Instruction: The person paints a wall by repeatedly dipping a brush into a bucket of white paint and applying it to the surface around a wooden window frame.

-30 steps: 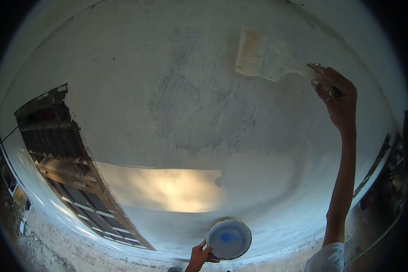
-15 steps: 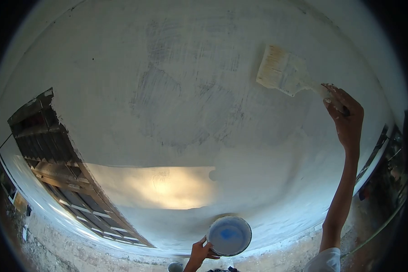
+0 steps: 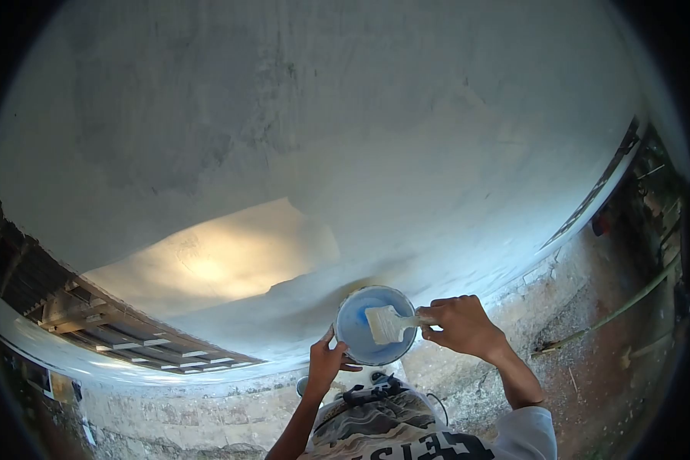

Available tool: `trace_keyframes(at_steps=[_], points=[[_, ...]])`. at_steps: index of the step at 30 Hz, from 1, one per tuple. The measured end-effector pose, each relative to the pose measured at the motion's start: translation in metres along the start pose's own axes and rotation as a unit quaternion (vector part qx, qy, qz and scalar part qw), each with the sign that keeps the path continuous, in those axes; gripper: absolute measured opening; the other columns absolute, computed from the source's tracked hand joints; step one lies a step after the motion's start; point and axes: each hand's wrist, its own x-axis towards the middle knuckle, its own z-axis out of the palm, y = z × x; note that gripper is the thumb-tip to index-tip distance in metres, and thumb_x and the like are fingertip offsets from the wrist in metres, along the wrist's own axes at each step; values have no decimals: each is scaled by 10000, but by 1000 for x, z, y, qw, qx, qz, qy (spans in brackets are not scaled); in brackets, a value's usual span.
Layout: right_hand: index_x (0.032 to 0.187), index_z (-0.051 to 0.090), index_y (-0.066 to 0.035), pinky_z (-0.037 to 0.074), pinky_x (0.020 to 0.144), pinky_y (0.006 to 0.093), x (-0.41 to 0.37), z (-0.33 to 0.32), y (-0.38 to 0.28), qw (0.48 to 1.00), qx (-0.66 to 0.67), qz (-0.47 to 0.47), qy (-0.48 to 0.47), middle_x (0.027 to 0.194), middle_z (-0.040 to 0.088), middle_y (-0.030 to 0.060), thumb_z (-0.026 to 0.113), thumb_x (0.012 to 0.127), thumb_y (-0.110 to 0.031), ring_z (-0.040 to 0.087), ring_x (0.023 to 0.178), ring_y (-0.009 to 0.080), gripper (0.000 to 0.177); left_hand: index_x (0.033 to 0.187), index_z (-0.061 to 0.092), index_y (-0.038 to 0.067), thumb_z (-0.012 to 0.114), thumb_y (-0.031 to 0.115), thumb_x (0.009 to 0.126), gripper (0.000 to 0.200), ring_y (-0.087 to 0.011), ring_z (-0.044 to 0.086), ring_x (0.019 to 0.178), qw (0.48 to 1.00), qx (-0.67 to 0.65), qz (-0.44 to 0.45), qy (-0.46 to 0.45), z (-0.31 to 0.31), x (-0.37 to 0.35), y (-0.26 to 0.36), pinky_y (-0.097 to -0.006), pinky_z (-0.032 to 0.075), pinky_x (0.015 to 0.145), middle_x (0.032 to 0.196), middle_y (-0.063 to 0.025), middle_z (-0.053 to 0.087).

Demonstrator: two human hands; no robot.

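Frame is mostly filled by a grey-white plastered wall [image 3: 345, 115], unevenly coated, darker streaks at upper left; a warm sunlit patch [image 3: 215, 257] is seen low on it. A slatted wooden frame [image 3: 92, 322] is set at lower left. Rough bare ground [image 3: 590, 322] with debris is seen at lower right. A round paint bucket [image 3: 350, 343] is held near bottom centre, in front of the wall's base: pale rim, blue inside, mouth tipped toward the camera. A flat wide brush [image 3: 387, 323] is laid across the bucket's mouth, bristles loaded white and pointed left, stubby pale handle sticking out past the right rim. Handle is gripped by the right hand [image 3: 460, 326], fingers closed round it. Bucket's lower-left rim is clamped by the left hand [image 3: 326, 360], thumb hooked at the edge, fingers wrapped beneath.
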Motion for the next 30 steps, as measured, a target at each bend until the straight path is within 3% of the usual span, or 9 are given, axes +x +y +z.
trace_keyframes(at_steps=[7,9,17,23,27,30], points=[[1026,648,-20,522,564,371,9,121,-10,993,-94,58,-33,849,660,108,666,760,-169,683,712,260,305,1431,314,-31,476,-27,876,578,-295,688,625,999,46,2,3,14,6,-14,-382,630,555,863,-186,635],[882,655,-13,492,495,333,9,137,-14,992,-122,10,-10,771,642,126,619,749,-56,678,657,235,144,1416,333,-40,481,-27,876,561,-290,687,623,999,46,1,4,15,5,-21,-379,631,554,855,-180,634],[881,665,-39,521,590,409,15,169,-1,999,43,-21,-25,787,658,138,685,745,-150,671,680,299,176,1437,325,3,451,-41,866,587,-326,693,680,994,109,-7,-23,5,4,-32,-416,636,595,904,-212,630],[1053,679,-39,530,681,396,7,136,18,978,197,56,44,853,682,162,704,776,-209,667,726,323,326,1431,325,-15,454,-43,854,592,-331,696,700,997,65,-32,-6,7,4,-12,-422,636,595,952,-212,632],[1077,684,-19,549,690,318,-4,103,32,962,243,109,59,930,701,181,733,765,-116,701,760,238,331,1417,329,-43,449,-35,844,585,-338,696,691,999,36,-13,-4,6,11,-16,-435,635,592,986,-228,636],[1081,672,14,534,700,266,-12,84,45,911,362,167,104,912,722,121,726,757,-10,644,794,97,329,1401,340,-63,456,-10,845,570,-340,696,677,1000,-9,-26,-11,12,9,-1,-437,633,584,962,-231,645]])
